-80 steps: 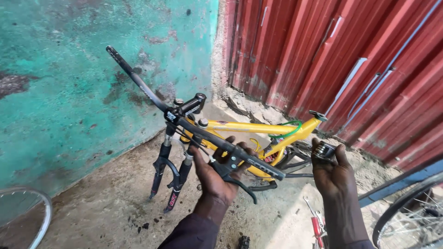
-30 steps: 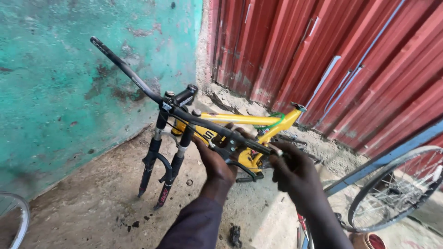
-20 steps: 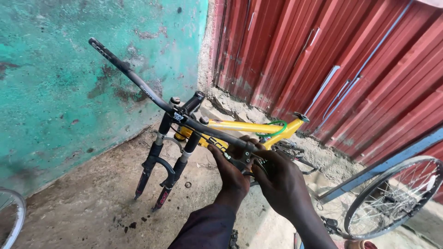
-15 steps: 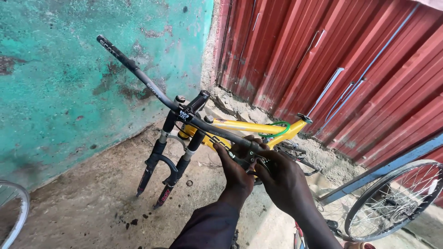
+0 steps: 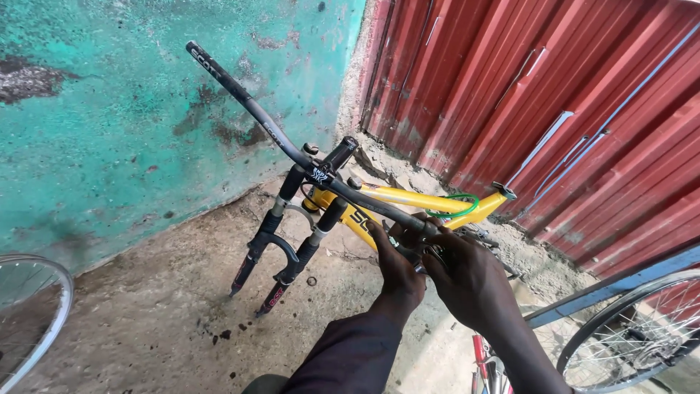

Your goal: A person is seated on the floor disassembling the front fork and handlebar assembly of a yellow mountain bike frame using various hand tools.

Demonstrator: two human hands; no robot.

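Walls fill the back of the view: a teal plastered wall (image 5: 131, 124) on the left, stained and scuffed, meeting a red corrugated metal sheet (image 5: 554, 102) on the right at a crumbling corner. Below them runs a rough concrete floor (image 5: 146, 321), spotted with dark drips.

On that floor stands a yellow bicycle frame (image 5: 423, 201) with no wheels fitted — its black suspension fork (image 5: 281, 248) rests tip-down on the concrete, and the frame stretches back towards the red sheet, with a loop of green cable (image 5: 456, 208) near the far end. A long black handlebar (image 5: 292, 146) crosses the top of the fork, one end raised high towards the teal wall, the other dropping to the hands.

A bare wheel rim (image 5: 33, 314) shows at the lower left edge; a spoked wheel (image 5: 634, 328) and a blue bar (image 5: 612, 288) sit at the lower right.

The left hand (image 5: 397, 263), in a dark sleeve, is wrapped round the near end of the handlebar — a closed grip. The right hand (image 5: 470, 277) is curled over a small part on the same end, just beside the left; whether it clamps that part I cannot tell.
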